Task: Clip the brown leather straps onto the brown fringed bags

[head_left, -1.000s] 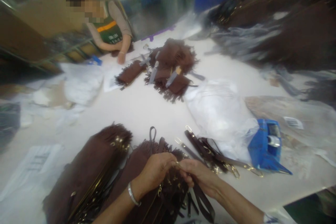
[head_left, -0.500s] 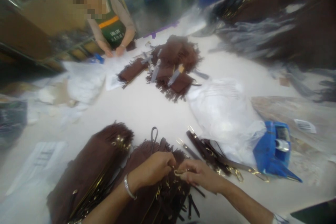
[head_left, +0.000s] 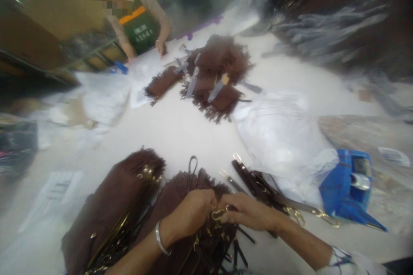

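Observation:
My left hand (head_left: 190,214) and my right hand (head_left: 247,211) meet over a brown fringed suede bag (head_left: 183,227) at the near edge of the white table (head_left: 180,133). Both pinch a small gold clasp (head_left: 218,214) between their fingertips. The left wrist wears a silver bangle. A second brown fringed bag (head_left: 119,202) with gold hardware lies just to the left. Brown straps with gold clips (head_left: 258,187) are spread to the right of my right hand.
A heap of small brown fringed pouches (head_left: 213,77) lies mid-table. White plastic bags (head_left: 277,133) and a blue tape dispenser (head_left: 348,189) sit at the right. A co-worker in a green vest (head_left: 142,30) leans over paper at the far side. Dark bags pile up at the far right.
The view has tilted slightly. My hands stay together on the bag, the gold clasp now more exposed between the fingertips. The co-worker's hands have spread apart on the paper.

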Demonstrator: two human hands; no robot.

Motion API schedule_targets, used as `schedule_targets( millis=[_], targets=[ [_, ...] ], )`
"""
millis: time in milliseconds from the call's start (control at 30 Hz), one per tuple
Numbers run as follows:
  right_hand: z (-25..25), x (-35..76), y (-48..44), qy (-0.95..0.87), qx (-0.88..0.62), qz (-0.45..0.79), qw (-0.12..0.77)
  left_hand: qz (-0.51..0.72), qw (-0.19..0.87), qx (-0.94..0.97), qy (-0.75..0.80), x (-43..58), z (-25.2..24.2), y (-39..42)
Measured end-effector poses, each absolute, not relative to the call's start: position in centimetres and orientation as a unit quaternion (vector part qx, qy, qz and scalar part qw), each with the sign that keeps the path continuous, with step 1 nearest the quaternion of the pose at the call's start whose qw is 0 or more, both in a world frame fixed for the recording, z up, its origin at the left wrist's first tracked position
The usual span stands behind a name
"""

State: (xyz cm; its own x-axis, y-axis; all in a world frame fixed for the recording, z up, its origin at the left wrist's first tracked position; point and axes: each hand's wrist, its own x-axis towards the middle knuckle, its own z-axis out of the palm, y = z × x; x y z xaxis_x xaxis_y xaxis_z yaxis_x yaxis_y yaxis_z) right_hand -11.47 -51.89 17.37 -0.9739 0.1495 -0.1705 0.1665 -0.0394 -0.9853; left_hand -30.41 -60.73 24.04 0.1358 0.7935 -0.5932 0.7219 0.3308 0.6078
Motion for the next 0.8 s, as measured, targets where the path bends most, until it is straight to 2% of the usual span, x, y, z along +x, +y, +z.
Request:
schedule_targets(
  millis=[433, 800],
  targets=[
    [13.9, -13.5, -50.5, 0.551, 0.071, -0.827, 0.089, 0.079, 0.497, 0.559, 0.659, -31.4, 22.9, -61.4],
    [12.7, -14.4, -49.7, 0.534, 0.018, -0.838, 0.110, 0.081, 0.534, 0.567, 0.622, -32.5, 22.0, -61.0]
  ],
)
